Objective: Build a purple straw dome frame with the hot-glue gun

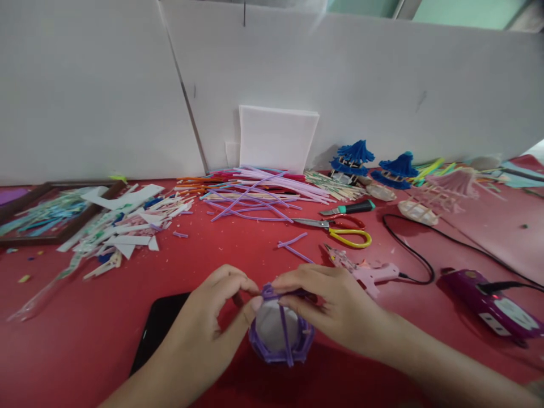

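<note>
Both my hands meet over a small purple lantern-like frame (280, 340) made of thin purple strips, with a pale panel inside it. My left hand (212, 317) pinches the frame's top left edge with thumb and fingers curled. My right hand (327, 303) closes its fingers on the top right, holding a purple strip against the frame. The frame rests on the red tabletop (85, 340) close to me.
A black phone (159, 328) lies under my left wrist. Behind are a pile of purple and pink strips (259, 195), yellow-handled scissors (340, 229), a green-tipped cutter (348, 208), a pink glue gun (365, 272), a purple power strip (493, 303), paper scraps (123, 226) and blue tasselled models (374, 161).
</note>
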